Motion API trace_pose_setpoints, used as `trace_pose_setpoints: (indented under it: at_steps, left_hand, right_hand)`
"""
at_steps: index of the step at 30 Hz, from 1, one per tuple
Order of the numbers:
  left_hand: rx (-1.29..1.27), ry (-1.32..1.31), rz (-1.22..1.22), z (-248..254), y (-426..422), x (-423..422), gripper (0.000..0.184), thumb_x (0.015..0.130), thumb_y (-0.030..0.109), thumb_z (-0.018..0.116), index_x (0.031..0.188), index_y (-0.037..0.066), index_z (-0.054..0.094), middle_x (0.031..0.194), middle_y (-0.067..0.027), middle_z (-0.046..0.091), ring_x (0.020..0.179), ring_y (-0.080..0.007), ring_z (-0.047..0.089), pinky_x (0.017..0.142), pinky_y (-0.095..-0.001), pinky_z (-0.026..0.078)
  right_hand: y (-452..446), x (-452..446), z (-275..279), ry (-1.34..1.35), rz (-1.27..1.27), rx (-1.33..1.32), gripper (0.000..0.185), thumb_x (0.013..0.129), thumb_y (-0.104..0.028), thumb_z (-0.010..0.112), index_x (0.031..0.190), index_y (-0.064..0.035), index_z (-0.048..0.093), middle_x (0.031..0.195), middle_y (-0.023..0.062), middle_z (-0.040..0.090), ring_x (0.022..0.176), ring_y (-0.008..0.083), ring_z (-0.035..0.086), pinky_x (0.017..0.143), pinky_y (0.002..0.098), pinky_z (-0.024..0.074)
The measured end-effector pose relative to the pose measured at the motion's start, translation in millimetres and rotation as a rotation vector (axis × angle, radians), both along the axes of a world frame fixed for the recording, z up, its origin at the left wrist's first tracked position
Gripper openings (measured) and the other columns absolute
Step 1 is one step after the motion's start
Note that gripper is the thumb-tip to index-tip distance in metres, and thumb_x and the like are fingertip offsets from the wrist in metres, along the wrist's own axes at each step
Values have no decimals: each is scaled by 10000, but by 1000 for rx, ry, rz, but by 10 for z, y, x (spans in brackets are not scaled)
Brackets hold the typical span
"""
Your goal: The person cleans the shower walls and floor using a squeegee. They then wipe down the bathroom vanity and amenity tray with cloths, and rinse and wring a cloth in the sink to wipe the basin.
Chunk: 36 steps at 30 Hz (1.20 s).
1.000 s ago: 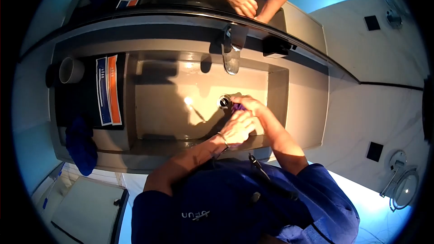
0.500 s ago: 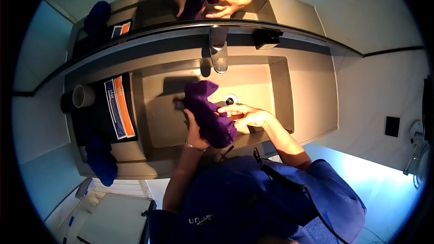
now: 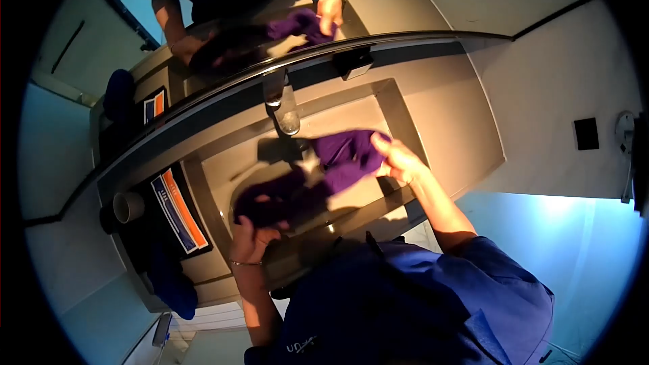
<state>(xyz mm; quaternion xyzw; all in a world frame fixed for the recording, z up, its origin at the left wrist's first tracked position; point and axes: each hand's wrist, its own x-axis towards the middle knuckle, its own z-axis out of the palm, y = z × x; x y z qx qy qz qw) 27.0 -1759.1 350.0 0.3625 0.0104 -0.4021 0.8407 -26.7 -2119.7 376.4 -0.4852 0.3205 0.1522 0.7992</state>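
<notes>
A purple piece of cloth [image 3: 346,174] is stretched out above the sink [image 3: 358,111], loosely bunched, with a gap between its strands. My left hand [image 3: 251,238] grips its darker left end near the front left of the basin. At the other end, my right hand [image 3: 400,159] pinches the cloth between thumb and fingers, higher and to the right. What kind of fabric item it is, I cannot tell. Over the basin, just behind the cloth, hangs the metal faucet [image 3: 287,116]. The drain is hidden.
Left of the basin are a cup [image 3: 128,207], an orange-and-blue printed card [image 3: 179,209] on a black surface, and a dark blue cloth item [image 3: 172,284]. A black box [image 3: 353,63] stands behind the sink, below a mirror that reflects the hands.
My hands have moved apart, the left toward the left and down, the right outward to the right. The bunched cloth is now spread between them. The view has turned and shifted.
</notes>
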Motion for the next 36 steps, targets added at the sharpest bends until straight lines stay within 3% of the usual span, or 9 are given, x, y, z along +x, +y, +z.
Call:
trace_pose_setpoints:
  at_steps: [4,7,10,16,21,24,26,30,36]
  left_hand:
    - [159,227,203,-483,-44,206,592,869,415,575,1292,39,402,1281,-170,460,1071,-298,540,794,-351,529]
    - [889,-18,55,-881,-292,207,483,857,255,599,1265,52,440,1308,-174,434,1124,-347,493,883,-432,464]
    - [1196,-999,-125,-1248,-478,168,478,790,167,625,1239,92,478,1315,-151,434,1134,-366,456,943,-452,391]
    - [1673,-1359,-390,-1297,-809,835,567,795,129,571,1326,241,409,1447,-84,276,1316,-382,212,1042,-551,216]
    - [1894,-1202,-690,-1244,-300,1170,748,789,143,583,1425,285,215,1476,-101,214,1281,-379,320,971,-525,370]
    - [1992,-593,-883,-1207,86,1073,664,794,118,597,1379,101,284,1430,-162,287,1266,-344,374,810,-438,505]
    - [2086,-795,-633,-1522,437,618,468,766,107,633,1209,51,494,1339,-149,431,1165,-321,495,730,-377,539]
    - [1691,-590,-1163,-596,523,130,149,745,84,578,863,41,657,993,-163,646,944,-278,630,747,-391,532]
    - [1670,-636,-260,249,1074,-311,338,674,26,508,993,58,613,983,-199,618,885,-391,592,790,-432,486]
  right_hand:
    - [-459,19,-451,100,-401,-26,528,840,-537,551,1114,-86,530,1084,65,588,928,216,623,683,349,536]
    - [-468,-11,-705,198,-286,-235,455,849,-387,615,1184,-96,513,1042,23,589,840,155,616,588,272,511]
    - [-485,54,-891,146,-242,-440,409,842,-188,628,1221,-81,516,905,16,614,690,102,587,597,243,492]
    - [-759,627,-1428,-109,56,-1399,297,782,-203,660,1078,-187,644,1067,107,576,985,267,550,881,371,442]
    - [-40,1144,-1496,-13,481,-1548,497,712,-371,695,1179,-237,588,1109,99,543,1040,310,477,931,394,384]
    - [593,1328,-2134,-181,676,-1303,590,738,-353,687,1263,-175,482,1120,145,558,1062,324,498,914,415,396]
    - [1185,1423,-1776,-591,789,-1056,706,710,-329,709,1316,-126,408,1154,190,540,1068,335,507,897,416,416]
    - [2246,1518,-1433,-497,1107,-1274,737,676,-274,686,1344,-220,379,1223,152,467,1149,373,420,929,486,401]
    - [2662,1554,-1721,-647,1109,-1493,350,697,-213,665,1041,-187,612,989,99,591,940,335,564,684,415,505]
